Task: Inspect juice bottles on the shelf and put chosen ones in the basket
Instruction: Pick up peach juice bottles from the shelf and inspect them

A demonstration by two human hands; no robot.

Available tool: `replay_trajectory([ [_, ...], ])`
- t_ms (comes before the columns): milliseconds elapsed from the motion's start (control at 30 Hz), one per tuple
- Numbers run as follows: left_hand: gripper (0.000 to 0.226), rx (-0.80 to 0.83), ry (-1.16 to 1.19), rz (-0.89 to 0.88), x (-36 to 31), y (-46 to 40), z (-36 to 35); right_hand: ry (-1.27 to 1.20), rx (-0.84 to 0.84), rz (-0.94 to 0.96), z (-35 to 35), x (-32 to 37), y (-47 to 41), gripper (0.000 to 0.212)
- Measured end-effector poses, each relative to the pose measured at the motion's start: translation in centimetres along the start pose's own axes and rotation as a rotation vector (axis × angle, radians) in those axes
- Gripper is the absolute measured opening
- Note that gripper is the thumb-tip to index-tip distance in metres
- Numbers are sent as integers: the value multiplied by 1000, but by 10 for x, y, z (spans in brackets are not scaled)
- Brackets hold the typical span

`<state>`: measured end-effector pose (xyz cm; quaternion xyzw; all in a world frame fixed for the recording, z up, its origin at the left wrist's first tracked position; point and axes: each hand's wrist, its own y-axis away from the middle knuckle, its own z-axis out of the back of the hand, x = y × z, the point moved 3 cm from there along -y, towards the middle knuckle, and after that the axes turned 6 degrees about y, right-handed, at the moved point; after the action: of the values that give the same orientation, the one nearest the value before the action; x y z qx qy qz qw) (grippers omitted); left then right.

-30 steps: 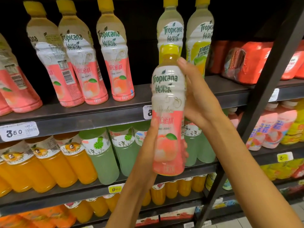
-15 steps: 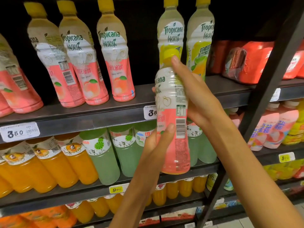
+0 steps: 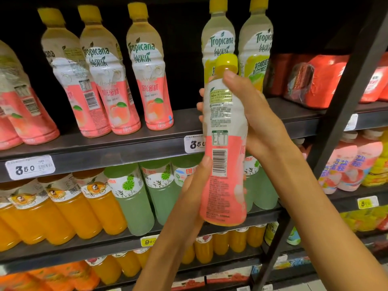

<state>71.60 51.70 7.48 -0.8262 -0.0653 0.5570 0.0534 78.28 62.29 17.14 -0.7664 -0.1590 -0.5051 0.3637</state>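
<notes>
- Head view: we hold a peach juice bottle [image 3: 223, 143] upright in front of the shelf [image 3: 117, 150], its back label with barcode and small print turned toward us.
- Our right hand [image 3: 258, 120] wraps the bottle's upper half from the right, thumb lying just under the yellow cap [image 3: 227, 61] and fingertips showing past the left side of the label.
- Our left hand [image 3: 194, 185] supports the lower half from the left, thumb pressed beside the barcode; both hands are closed around the bottle, neither free.
- On the shelf's upper board, more peach bottles [image 3: 147, 80] stand toward its left end, and two lemon bottles [image 3: 255, 47] stand right behind the one we hold.
- A price tag [image 3: 194, 143] sits on the board's front edge, partly hidden by the bottle.
- No basket shows in this view.
- The step in hand looks like reading the label. To do it well, we judge, keep the bottle steady and upright, turn it by rolling it between the two hands, and keep one hand low so it cannot slip.
</notes>
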Motion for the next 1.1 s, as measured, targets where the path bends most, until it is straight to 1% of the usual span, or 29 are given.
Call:
replay_trajectory([
  [33,47,-41,-85,-36,0,1,3,50,1,55,1,3,2,24],
  [100,41,-87,-202,-112,0,1,6,119,10,158,0,6,5,29],
  [200,45,-138,-347,-207,5,-5,8,139,98,249,-3,7,13,37],
  [267,44,-160,-401,-251,9,-7,9,196,171,293,-4,4,19,41],
  [333,43,-181,-422,-272,12,-6,11,253,240,323,-3,2,26,41],
  [433,44,-184,-427,-301,11,-5,14,280,296,353,-2,2,32,38],
  [567,48,-161,-402,-291,5,-2,16,309,324,368,-4,4,36,38],
  [633,47,-162,-400,-284,4,2,16,296,318,347,-5,5,37,43],
  [700,45,-151,-368,-266,4,7,15,238,293,321,-5,6,35,53],
  [800,47,-60,-244,-238,5,13,11,62,242,227,-3,3,27,66],
  [833,48,-36,-214,-222,4,15,8,16,222,189,-2,0,24,66],
  [933,58,-79,-128,-134,5,18,8,-84,137,87,4,-10,15,50],
  [1000,52,-58,-83,-68,6,18,6,-237,159,74,4,-16,11,55],
  [1033,53,-30,-67,-26,7,17,5,-319,194,76,2,-18,10,59],
  [1100,61,38,-34,43,11,15,2,-448,267,75,-3,-21,9,58],
])
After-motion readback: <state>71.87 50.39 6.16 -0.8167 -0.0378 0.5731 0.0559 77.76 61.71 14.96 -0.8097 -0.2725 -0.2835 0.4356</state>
